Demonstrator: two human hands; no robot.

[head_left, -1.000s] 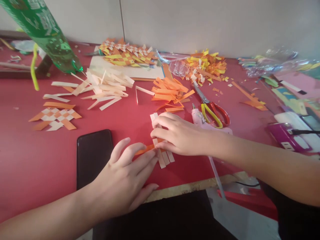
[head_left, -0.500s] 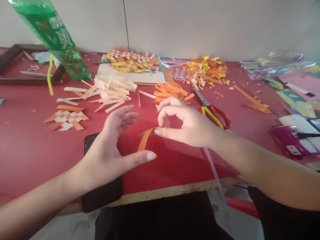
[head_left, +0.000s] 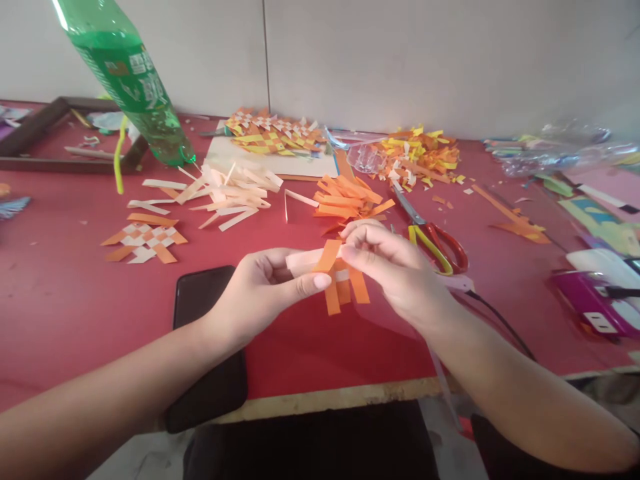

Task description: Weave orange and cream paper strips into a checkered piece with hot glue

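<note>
Between my two hands, above the red tabletop, is a small weave of orange and white paper strips (head_left: 342, 291). My left hand (head_left: 270, 287) pinches its left side, thumb in front, with a white strip end poking out near the fingers. My right hand (head_left: 387, 263) grips the upper right part between thumb and fingers. Several orange ends hang down from the weave. Behind my hands lie a pile of orange strips (head_left: 347, 197) and a pile of white strips (head_left: 233, 190). A woven orange-and-white piece (head_left: 146, 239) rests flat on the left.
Scissors (head_left: 435, 243) with red and yellow handles lie beyond my right hand. A black phone (head_left: 205, 393) is under my left forearm. The green bottle (head_left: 135, 87) stands back left by a dark frame (head_left: 65, 163). A purple power socket (head_left: 590, 307) sits at right.
My hands have come together and closed on the weave. Earlier my left hand was spread and my right held an orange strip end. The view has shifted slightly.
</note>
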